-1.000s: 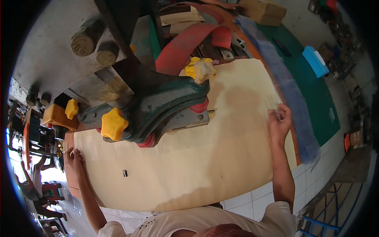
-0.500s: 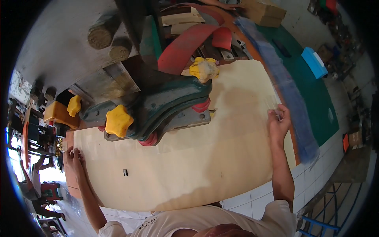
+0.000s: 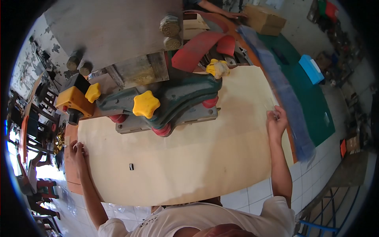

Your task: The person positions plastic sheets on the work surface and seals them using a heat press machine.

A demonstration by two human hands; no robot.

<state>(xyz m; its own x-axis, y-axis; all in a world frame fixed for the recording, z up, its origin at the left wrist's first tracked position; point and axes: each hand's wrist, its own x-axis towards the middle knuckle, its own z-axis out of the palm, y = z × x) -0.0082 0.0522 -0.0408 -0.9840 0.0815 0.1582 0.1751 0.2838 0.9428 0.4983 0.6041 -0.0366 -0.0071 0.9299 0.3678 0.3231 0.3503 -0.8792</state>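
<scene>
A wide cream sheet (image 3: 177,162) lies across the table, under a dark green machine head (image 3: 162,94) with yellow star knobs (image 3: 146,104). My left hand (image 3: 77,150) is at the sheet's left edge, its fingers curled; what they hold, if anything, is too small to name. At the right edge my right hand (image 3: 277,117) is closed, thumb against fingers, around something small and clear that I cannot make out. A small black piece (image 3: 131,166) rests on the sheet nearer my left hand.
Red strips (image 3: 197,49) lie behind the machine. Blue plastic sheeting (image 3: 284,83) and a green surface (image 3: 312,102) with a light blue box (image 3: 311,69) are at the right. Another person's hand (image 3: 236,15) is near a cardboard box (image 3: 264,19). A yellow control box (image 3: 75,102) sits left.
The view has shifted, so the machine head appears further right and more frontal. Both hands remain at the sheet's side edges. More of the other person's arm shows.
</scene>
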